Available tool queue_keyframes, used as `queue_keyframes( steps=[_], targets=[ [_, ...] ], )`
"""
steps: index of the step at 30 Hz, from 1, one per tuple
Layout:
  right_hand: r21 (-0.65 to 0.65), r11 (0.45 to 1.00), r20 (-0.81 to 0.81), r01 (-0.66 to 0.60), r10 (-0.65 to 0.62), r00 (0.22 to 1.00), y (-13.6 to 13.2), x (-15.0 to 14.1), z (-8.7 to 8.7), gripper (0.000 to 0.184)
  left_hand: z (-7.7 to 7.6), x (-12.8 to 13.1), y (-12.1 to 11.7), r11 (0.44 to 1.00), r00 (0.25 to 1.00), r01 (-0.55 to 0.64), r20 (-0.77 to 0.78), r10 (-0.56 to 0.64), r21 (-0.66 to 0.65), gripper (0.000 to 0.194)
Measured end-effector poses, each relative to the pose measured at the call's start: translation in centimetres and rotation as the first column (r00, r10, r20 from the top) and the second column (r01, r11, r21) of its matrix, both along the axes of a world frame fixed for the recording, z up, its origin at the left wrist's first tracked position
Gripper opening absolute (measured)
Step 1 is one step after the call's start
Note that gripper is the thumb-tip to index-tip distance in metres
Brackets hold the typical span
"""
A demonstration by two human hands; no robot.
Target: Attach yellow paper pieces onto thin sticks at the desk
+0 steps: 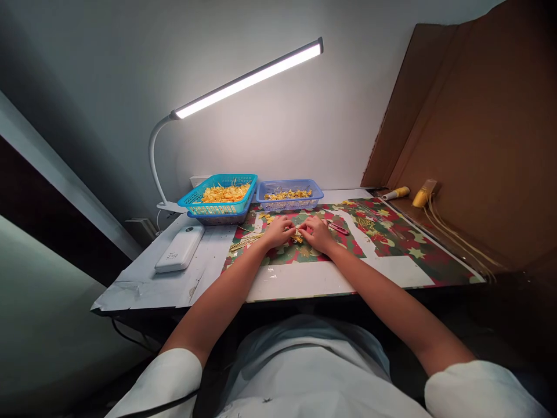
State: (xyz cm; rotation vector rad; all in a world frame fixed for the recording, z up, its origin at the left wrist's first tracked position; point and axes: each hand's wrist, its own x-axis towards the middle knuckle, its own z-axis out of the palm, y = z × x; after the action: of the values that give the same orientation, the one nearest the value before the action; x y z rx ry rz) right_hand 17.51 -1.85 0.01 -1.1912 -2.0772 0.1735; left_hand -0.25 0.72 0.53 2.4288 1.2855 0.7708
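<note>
My left hand [278,230] and my right hand [317,233] meet over the red and green patterned mat [391,238] on the table. Both have their fingers curled and pinched on a small gold piece [297,237] held between them. A strip of gold pieces [244,242] lies on the mat just left of my left hand. A small red tool [338,228] lies just right of my right hand.
A turquoise basket [223,194] of yellow pieces sits on another basket at the back left, beside a blue basket [289,194] with some gold pieces. A white power bank [180,248] lies at the left. A desk lamp [248,78] arches overhead. Cardboard [478,128] walls the right side.
</note>
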Motion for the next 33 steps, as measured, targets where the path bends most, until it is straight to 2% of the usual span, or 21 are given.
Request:
queue_keyframes(
  steps=[6,13,17,20,22,24,26,29,31,33],
  targets=[
    [-0.043,0.999,-0.064,0.003,-0.006,0.998,0.0,0.2,0.2,0.014,-0.1,0.2,0.4,1.0,0.991,-0.019,0.13,0.02,-0.005,0.022],
    [-0.048,0.995,-0.209,-0.092,0.08,0.975,0.6,-0.4,-0.1,0.011,0.2,0.7,0.1,1.0,0.936,0.012,0.352,-0.015,0.009,0.024],
    [-0.045,0.99,-0.339,-0.132,0.11,0.934,1.3,-0.5,-0.3,0.022,0.1,0.7,0.0,0.993,0.876,0.046,0.482,0.014,-0.111,0.021],
    [-0.049,0.983,-0.422,-0.175,0.138,0.896,1.5,-0.3,-0.2,0.024,-0.1,0.7,0.0,0.966,0.887,0.126,0.462,-0.008,-0.226,0.018],
    [-0.065,0.979,-0.461,-0.192,0.142,0.876,1.4,-0.3,-0.1,0.023,0.0,0.7,-0.2,0.957,0.9,0.153,0.434,-0.032,-0.245,0.018],
    [-0.087,0.976,-0.478,-0.201,0.136,0.868,1.3,-0.2,0.1,0.022,0.3,0.7,-0.5,0.978,0.893,0.111,0.45,-0.021,-0.175,0.023],
    [-0.099,0.975,-0.478,-0.198,0.128,0.869,1.2,-0.2,0.2,0.021,0.6,0.7,-0.8,0.999,0.882,0.021,0.471,0.003,-0.045,0.025],
    [-0.094,0.979,-0.474,-0.179,0.115,0.873,1.2,-0.1,0.1,0.019,1.0,0.7,-1.2,0.993,0.912,-0.032,0.41,-0.018,0.116,0.013],
    [-0.081,0.981,-0.462,-0.176,0.119,0.879,1.2,-0.2,0.0,0.02,1.0,0.7,-1.3,0.986,0.94,-0.032,0.341,-0.027,0.166,0.006],
    [-0.063,0.984,-0.433,-0.168,0.125,0.893,1.2,-0.2,-0.2,0.021,0.8,0.8,-1.3,0.98,0.955,-0.046,0.298,-0.013,0.192,0.007]
  ],
)
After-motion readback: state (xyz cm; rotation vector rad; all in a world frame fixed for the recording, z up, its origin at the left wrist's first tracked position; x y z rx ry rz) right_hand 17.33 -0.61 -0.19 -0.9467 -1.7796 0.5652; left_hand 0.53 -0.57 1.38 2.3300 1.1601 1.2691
